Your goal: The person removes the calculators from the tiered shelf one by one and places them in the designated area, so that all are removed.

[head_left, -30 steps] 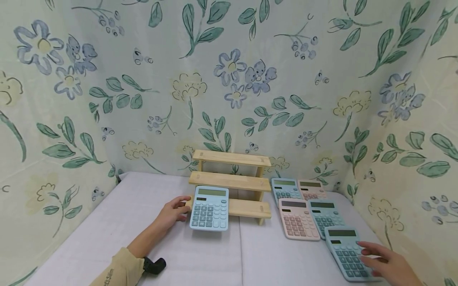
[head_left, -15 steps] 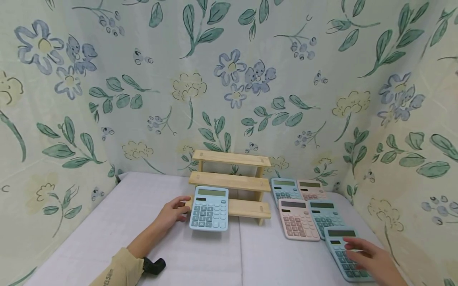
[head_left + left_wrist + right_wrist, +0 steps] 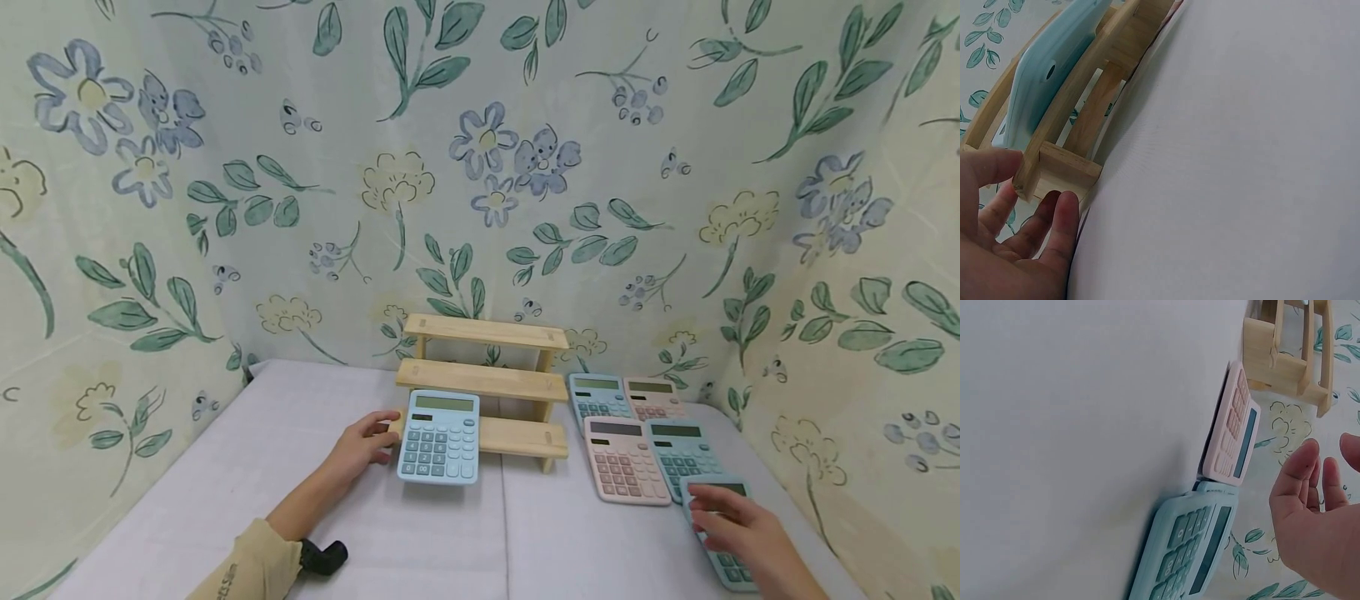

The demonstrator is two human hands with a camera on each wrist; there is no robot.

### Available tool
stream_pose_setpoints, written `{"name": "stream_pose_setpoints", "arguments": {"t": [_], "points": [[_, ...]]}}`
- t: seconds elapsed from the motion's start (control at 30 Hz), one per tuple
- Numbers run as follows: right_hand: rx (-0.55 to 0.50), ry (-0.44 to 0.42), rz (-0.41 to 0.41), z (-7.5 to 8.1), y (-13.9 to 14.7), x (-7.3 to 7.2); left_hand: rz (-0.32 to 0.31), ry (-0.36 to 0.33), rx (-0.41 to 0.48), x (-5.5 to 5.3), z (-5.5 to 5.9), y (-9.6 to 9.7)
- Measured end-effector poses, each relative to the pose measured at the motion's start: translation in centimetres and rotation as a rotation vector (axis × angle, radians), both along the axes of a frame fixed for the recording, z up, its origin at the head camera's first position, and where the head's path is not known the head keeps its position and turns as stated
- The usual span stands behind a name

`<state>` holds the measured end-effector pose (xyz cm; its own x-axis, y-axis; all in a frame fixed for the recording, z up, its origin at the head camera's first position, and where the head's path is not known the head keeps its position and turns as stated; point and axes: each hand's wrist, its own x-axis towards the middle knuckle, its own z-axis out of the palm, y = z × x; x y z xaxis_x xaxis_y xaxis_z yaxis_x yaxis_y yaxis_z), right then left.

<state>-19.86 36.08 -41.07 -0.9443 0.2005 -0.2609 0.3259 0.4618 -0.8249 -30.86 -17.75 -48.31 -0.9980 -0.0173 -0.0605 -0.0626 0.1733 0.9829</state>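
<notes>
A light blue calculator (image 3: 438,437) leans on the lowest step of a three-step wooden stand (image 3: 517,435). At the left end of that step, my left hand (image 3: 360,450) holds the wood; the left wrist view shows the thumb near the step's top edge and the other fingers curled lower down. My right hand (image 3: 742,529) hovers over the nearest blue-green calculator (image 3: 731,567) at the right, hiding part of it. Its fingers are loosely bent with nothing between them, as the right wrist view also shows.
Behind the nearest calculator lie a pink calculator (image 3: 626,467), a blue-green one (image 3: 682,450), a light blue one (image 3: 596,392) and another pink one (image 3: 654,396). A white cloth (image 3: 300,408) covers the table. Flowered curtains (image 3: 480,167) stand around the back and sides.
My right hand has moved left, from the right edge of the nearest calculator to above its middle. The left hand, the stand and the calculators stay where they were.
</notes>
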Motion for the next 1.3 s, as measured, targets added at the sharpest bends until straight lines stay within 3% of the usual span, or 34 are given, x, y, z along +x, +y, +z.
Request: {"name": "stream_pose_setpoints", "arguments": {"t": [0.8, 1.3], "points": [[-0.192, 0.082, 0.024, 0.8, -7.0, -1.2, -0.004, -0.001, -0.004, -0.1, 0.0, -0.1], [-0.302, 0.144, 0.090, 0.7, -11.9, -2.8, -0.001, -0.003, 0.006, -0.3, -0.1, -0.1]]}}
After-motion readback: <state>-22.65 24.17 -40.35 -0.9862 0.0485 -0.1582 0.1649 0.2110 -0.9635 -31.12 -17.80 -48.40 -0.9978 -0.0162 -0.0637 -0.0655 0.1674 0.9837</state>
